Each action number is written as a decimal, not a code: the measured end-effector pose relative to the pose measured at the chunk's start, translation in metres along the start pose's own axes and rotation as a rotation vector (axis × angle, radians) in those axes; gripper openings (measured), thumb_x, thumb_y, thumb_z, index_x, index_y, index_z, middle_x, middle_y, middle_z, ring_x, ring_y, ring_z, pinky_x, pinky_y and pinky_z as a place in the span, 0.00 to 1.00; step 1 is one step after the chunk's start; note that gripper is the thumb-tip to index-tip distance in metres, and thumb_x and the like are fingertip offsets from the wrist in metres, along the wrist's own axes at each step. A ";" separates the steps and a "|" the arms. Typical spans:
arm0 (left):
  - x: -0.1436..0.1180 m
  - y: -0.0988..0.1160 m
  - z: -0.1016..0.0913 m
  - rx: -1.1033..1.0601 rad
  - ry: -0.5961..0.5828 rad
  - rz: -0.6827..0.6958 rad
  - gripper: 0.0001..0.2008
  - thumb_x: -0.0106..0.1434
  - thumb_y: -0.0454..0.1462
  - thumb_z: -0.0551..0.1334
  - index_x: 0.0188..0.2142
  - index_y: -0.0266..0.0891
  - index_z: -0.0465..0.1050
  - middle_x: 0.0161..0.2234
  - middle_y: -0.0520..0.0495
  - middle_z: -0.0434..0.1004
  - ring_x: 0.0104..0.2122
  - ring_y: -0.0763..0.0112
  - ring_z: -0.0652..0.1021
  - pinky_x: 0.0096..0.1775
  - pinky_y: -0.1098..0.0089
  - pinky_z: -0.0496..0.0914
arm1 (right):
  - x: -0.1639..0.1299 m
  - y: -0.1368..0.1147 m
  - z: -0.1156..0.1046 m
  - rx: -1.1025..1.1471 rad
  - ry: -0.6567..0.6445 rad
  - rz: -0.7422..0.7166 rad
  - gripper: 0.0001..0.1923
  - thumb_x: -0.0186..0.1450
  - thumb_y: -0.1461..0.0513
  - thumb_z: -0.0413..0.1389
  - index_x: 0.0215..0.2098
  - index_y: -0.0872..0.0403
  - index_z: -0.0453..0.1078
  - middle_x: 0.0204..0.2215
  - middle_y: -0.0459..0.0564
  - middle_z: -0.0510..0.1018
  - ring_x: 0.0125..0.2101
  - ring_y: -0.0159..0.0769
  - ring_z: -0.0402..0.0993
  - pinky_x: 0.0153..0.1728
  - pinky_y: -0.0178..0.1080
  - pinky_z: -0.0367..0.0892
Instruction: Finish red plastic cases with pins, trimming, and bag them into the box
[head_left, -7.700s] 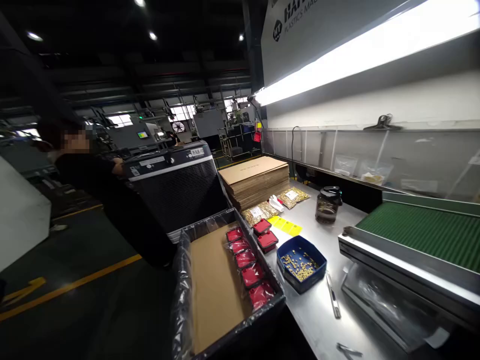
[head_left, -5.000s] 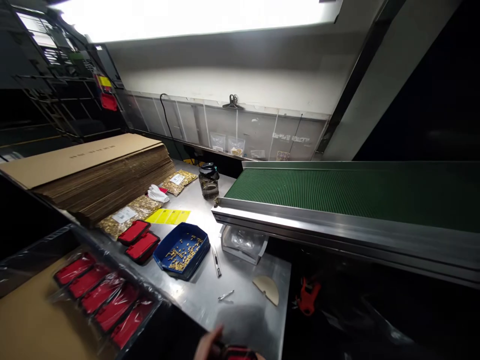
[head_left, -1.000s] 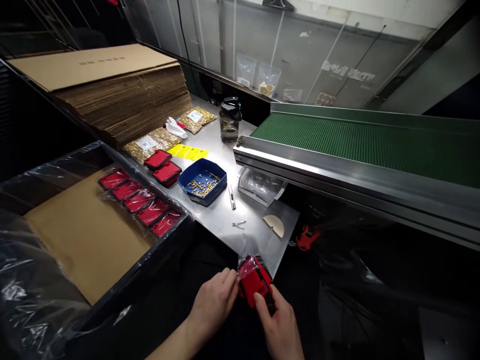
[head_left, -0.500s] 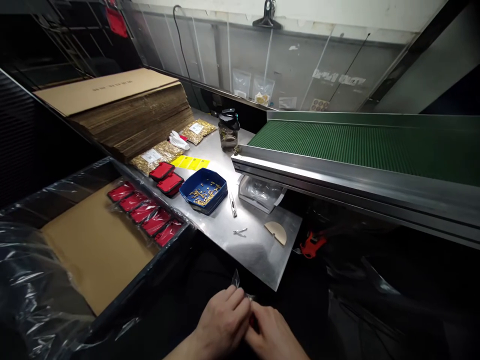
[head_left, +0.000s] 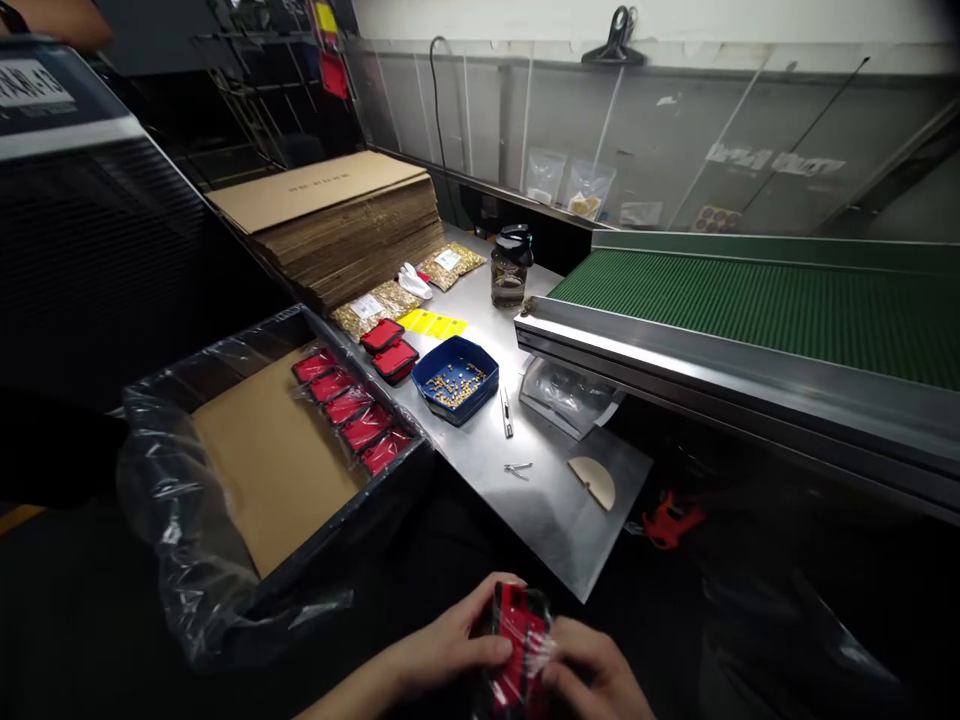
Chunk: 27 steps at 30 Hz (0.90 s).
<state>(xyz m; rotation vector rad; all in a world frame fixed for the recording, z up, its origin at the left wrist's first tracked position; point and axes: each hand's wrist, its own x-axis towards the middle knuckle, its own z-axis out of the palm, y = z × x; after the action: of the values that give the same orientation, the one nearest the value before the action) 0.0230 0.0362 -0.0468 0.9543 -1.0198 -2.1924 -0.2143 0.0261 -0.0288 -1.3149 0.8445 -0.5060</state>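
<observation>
Between my hands is a red and black case (head_left: 517, 640) in clear plastic wrap, held in front of my body below the table's near edge. My left hand (head_left: 461, 640) grips its left side, thumb across the red face. At its right side, my right hand (head_left: 596, 665) pinches the case or its wrap. A row of similar red wrapped cases (head_left: 349, 405) lies in the plastic-lined box (head_left: 277, 530) at left. Two more red cases (head_left: 394, 358) sit on the metal table (head_left: 540, 520), beside a blue tray (head_left: 455, 362) with small brass-coloured pieces.
A green conveyor belt (head_left: 735, 310) with a metal side rail extends to the right. On the table are a knife (head_left: 506, 412), small clippers (head_left: 517, 470), a half-round wooden piece (head_left: 594, 482) and a jar of liquid (head_left: 511, 268). Flattened cardboard (head_left: 352, 225) is stacked behind the box.
The view has swung left, so the scene sits further right. The case, mostly hidden behind my closed hands before, now shows its red face between them.
</observation>
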 end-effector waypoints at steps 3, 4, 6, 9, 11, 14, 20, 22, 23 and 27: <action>0.013 -0.007 0.013 -0.152 -0.125 0.008 0.43 0.54 0.48 0.77 0.65 0.48 0.62 0.59 0.41 0.71 0.58 0.51 0.74 0.59 0.52 0.65 | -0.005 -0.007 0.003 -0.030 0.049 0.069 0.19 0.71 0.49 0.56 0.32 0.50 0.82 0.32 0.49 0.83 0.35 0.41 0.79 0.41 0.38 0.72; 0.018 -0.010 0.017 -0.216 -0.149 -0.005 0.46 0.51 0.46 0.80 0.65 0.49 0.62 0.59 0.41 0.70 0.57 0.52 0.75 0.58 0.54 0.66 | -0.006 -0.008 0.004 -0.044 0.047 0.093 0.18 0.70 0.50 0.57 0.32 0.50 0.82 0.30 0.49 0.83 0.33 0.41 0.80 0.39 0.37 0.72; 0.027 -0.011 0.018 -0.308 -0.162 -0.026 0.49 0.45 0.44 0.82 0.64 0.50 0.63 0.58 0.42 0.71 0.54 0.54 0.77 0.54 0.59 0.68 | -0.010 -0.006 0.007 -0.051 0.111 0.095 0.17 0.69 0.50 0.58 0.31 0.51 0.82 0.28 0.49 0.84 0.30 0.40 0.80 0.35 0.35 0.71; 0.034 0.001 0.009 -0.220 -0.106 -0.045 0.45 0.47 0.48 0.81 0.61 0.46 0.67 0.54 0.42 0.74 0.49 0.58 0.79 0.50 0.61 0.71 | -0.014 -0.001 0.009 -0.037 0.358 0.018 0.16 0.69 0.51 0.59 0.32 0.51 0.83 0.28 0.50 0.84 0.29 0.40 0.80 0.34 0.35 0.71; 0.034 0.021 -0.001 -0.028 -0.083 -0.076 0.41 0.53 0.50 0.78 0.61 0.46 0.67 0.51 0.43 0.76 0.46 0.60 0.79 0.49 0.60 0.72 | -0.013 -0.002 0.010 -0.036 0.486 0.007 0.16 0.69 0.51 0.58 0.31 0.51 0.82 0.27 0.49 0.83 0.29 0.40 0.79 0.34 0.35 0.71; 0.029 0.050 -0.010 0.384 -0.150 -0.058 0.42 0.51 0.52 0.77 0.63 0.50 0.68 0.52 0.44 0.75 0.51 0.55 0.76 0.54 0.55 0.71 | -0.006 -0.009 0.014 -0.041 0.488 0.045 0.16 0.69 0.50 0.58 0.34 0.52 0.80 0.29 0.49 0.82 0.30 0.39 0.78 0.34 0.34 0.71; 0.015 0.048 -0.015 0.792 -0.173 -0.142 0.40 0.48 0.53 0.77 0.61 0.55 0.72 0.51 0.46 0.73 0.49 0.52 0.77 0.52 0.57 0.74 | 0.007 -0.031 0.015 -0.265 0.162 0.249 0.09 0.67 0.56 0.59 0.31 0.50 0.76 0.27 0.43 0.80 0.27 0.34 0.74 0.30 0.32 0.64; 0.011 0.036 -0.021 0.744 -0.145 -0.124 0.42 0.49 0.52 0.77 0.63 0.53 0.71 0.53 0.45 0.73 0.51 0.52 0.76 0.55 0.55 0.72 | 0.006 -0.034 0.013 -0.300 0.178 0.248 0.07 0.67 0.55 0.59 0.37 0.49 0.76 0.31 0.43 0.81 0.29 0.34 0.75 0.31 0.32 0.64; 0.009 0.032 -0.024 0.707 -0.126 -0.108 0.42 0.49 0.51 0.77 0.63 0.52 0.70 0.54 0.44 0.73 0.52 0.51 0.76 0.56 0.55 0.71 | 0.005 -0.034 0.012 -0.290 0.154 0.249 0.09 0.66 0.54 0.61 0.43 0.48 0.77 0.32 0.43 0.81 0.28 0.34 0.75 0.31 0.32 0.65; 0.003 0.023 -0.036 0.488 -0.012 -0.120 0.44 0.49 0.49 0.78 0.64 0.50 0.68 0.58 0.43 0.72 0.57 0.50 0.74 0.58 0.55 0.70 | 0.005 -0.029 0.014 -0.220 0.068 0.287 0.14 0.64 0.55 0.63 0.47 0.46 0.78 0.31 0.43 0.83 0.29 0.36 0.78 0.31 0.32 0.67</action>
<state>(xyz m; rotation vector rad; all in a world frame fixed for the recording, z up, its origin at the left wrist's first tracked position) 0.0530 0.0058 -0.0462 1.2392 -1.5836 -2.0820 -0.1966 0.0254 -0.0015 -1.3523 1.1508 -0.2362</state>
